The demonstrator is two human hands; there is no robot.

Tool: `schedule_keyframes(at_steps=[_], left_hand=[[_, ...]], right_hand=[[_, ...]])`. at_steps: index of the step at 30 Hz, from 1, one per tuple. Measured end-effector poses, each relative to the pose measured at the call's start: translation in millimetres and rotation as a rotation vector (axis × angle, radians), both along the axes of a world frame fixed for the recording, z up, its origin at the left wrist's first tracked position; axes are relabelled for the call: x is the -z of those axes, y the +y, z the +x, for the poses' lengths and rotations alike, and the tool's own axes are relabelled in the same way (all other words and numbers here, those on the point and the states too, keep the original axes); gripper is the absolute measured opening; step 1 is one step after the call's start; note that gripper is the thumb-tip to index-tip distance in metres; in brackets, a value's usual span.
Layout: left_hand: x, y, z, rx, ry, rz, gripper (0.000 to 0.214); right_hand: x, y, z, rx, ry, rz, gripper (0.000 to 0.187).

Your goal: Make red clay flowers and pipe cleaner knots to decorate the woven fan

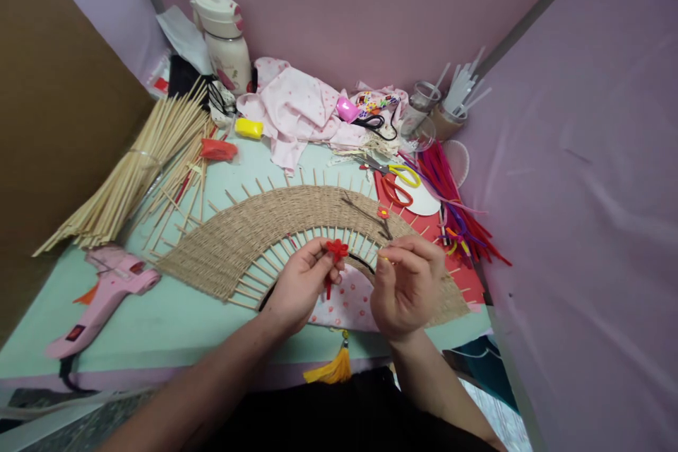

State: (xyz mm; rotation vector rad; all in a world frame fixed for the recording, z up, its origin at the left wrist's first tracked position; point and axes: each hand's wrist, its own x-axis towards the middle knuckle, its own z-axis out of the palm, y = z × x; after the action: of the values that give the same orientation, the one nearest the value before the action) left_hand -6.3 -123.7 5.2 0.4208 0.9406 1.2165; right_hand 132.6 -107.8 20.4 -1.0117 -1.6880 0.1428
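My left hand (299,284) is closed on a small red pipe-cleaner flower (335,251), its stem hanging down between the fingers. My right hand (407,282) is beside it, fingers pinched together on something tiny and yellowish that I cannot make out. Both hands hover just above the inner edge of a woven straw fan (248,233), whose wooden ribs spread out in an arc on the pale green table (159,325). A second little red flower (382,212) lies on the fan's right side. A yellow tassel (335,367) hangs below the table edge.
A pink glue gun (103,296) lies at the left front. A bundle of bamboo sticks (132,169) leans at the left. Scissors (395,180), coloured pipe cleaners (455,205), pink cloth (296,113), a bottle (225,39) and cups of sticks (450,109) crowd the back.
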Motion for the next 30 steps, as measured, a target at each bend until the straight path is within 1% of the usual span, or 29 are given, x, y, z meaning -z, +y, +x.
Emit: schedule_keyframes(at_steps=[3,6,10,13,16,19,21,24,26,30], left_hand=[[-8.2,-3,6,0.01,-0.078,-0.045,0.017],[-12.9,-5,9,0.016,-0.095,-0.084,0.02],[-12.5,-6,10,-0.025,-0.085,-0.093,0.024],[-11.5,-5,11,-0.058,-0.079,-0.085,0.023],[-12.2,-5,12,-0.082,-0.093,-0.094,0.024],[-12.8,-5,13,-0.096,-0.115,-0.108,0.023],[-12.4,-5,14,-0.104,-0.126,-0.114,0.021],[-11.3,-4,14,-0.12,-0.144,-0.14,0.016],[-11.0,-4,14,-0.112,-0.16,-0.167,0.013],[-12.2,-4,11,-0.086,-0.21,-0.219,0.008]], right_hand=[[4.6,0,-2,-0.016,-0.102,0.054,0.026],[6.6,0,-2,-0.066,-0.179,0.059,0.029],[7.9,1,0,-0.17,-0.272,0.031,0.028],[8.2,2,0,-0.184,-0.291,0.066,0.024],[7.2,1,-1,-0.148,-0.253,0.064,0.021],[7.1,0,-4,-0.097,-0.178,-0.024,0.018],[8.4,-1,-6,-0.09,-0.153,-0.068,0.016],[11.0,-2,-9,-0.082,-0.117,-0.068,0.015],[12.4,-2,-10,-0.04,-0.061,-0.067,0.014],[13.5,2,-8,0.06,0.045,-0.143,0.011]])
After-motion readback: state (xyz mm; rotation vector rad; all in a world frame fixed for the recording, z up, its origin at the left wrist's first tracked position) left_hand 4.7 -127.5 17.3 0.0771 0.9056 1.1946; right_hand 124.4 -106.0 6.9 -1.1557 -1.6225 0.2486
